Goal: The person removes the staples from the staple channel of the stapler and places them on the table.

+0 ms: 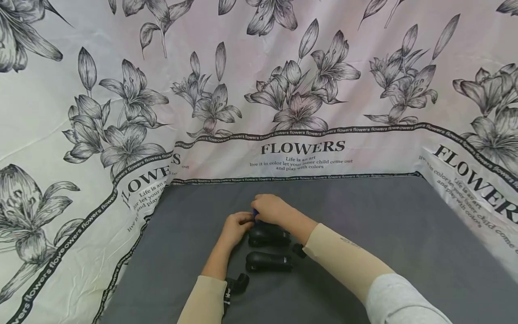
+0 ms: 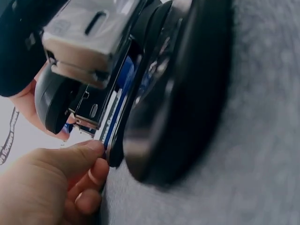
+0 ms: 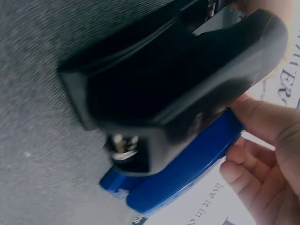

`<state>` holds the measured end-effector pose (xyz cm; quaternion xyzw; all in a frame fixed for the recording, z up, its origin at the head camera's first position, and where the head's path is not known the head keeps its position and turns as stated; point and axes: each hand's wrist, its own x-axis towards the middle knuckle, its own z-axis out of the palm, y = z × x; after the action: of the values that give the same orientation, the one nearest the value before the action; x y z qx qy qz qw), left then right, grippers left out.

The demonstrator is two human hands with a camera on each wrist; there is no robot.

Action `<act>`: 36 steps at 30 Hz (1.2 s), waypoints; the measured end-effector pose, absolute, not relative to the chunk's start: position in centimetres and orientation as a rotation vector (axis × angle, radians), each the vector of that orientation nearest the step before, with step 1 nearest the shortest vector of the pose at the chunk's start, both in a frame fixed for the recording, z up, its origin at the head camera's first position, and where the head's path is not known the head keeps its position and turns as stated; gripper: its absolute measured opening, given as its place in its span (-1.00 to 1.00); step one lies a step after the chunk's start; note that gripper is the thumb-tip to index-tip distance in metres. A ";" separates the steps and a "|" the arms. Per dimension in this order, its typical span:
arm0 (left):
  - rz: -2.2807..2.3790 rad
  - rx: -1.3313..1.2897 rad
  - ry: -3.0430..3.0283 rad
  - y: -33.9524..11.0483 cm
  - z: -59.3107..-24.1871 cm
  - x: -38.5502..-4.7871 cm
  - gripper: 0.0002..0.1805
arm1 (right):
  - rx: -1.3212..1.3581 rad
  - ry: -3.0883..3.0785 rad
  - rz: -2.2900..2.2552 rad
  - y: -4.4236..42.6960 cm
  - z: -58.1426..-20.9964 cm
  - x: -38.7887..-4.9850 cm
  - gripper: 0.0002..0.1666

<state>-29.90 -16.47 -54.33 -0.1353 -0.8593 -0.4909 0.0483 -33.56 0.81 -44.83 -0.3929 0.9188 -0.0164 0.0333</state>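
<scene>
A blue stapler (image 3: 183, 164) stands on the grey tabletop, mostly hidden in the head view behind the hands and a black stapler (image 1: 267, 236). My right hand (image 1: 272, 209) grips it from the far side, thumb and fingers around its rear part in the right wrist view. My left hand (image 1: 234, 229) is at its other side; in the left wrist view the thumb and curled fingers pinch the end of its low blue part (image 2: 111, 129). A second black stapler (image 1: 267, 262) lies nearer to me, parallel to the first. Between the hands, the stapler's exact pose is hard to see.
Black wrist cameras (image 1: 239, 284) are strapped to both forearms, close to the black staplers. The grey tabletop (image 1: 364, 216) stretches to both sides. White cloth with printed flowers (image 1: 299, 99) hangs around its back and sides.
</scene>
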 end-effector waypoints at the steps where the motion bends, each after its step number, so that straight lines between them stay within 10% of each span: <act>1: -1.460 -0.424 -2.624 -16.5 -54.2 -30.0 -0.79 | -1.222 2.831 -0.060 0.9 -44.9 -33.7 -0.75; 21: -1.210 -0.449 -2.629 -15.1 -54.1 -30.0 -0.78 | -1.171 2.976 -0.695 6.3 -45.2 -33.4 -0.65; 36: -1.198 -0.405 -2.653 -15.5 -54.2 -29.9 -0.76 | -0.584 2.875 -1.479 10.2 -46.5 -31.5 -0.58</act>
<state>-29.90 -15.49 -54.17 -0.1371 -0.8981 -0.4054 0.1010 -31.45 10.20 -46.46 -0.1772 0.8728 -0.4492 -0.0717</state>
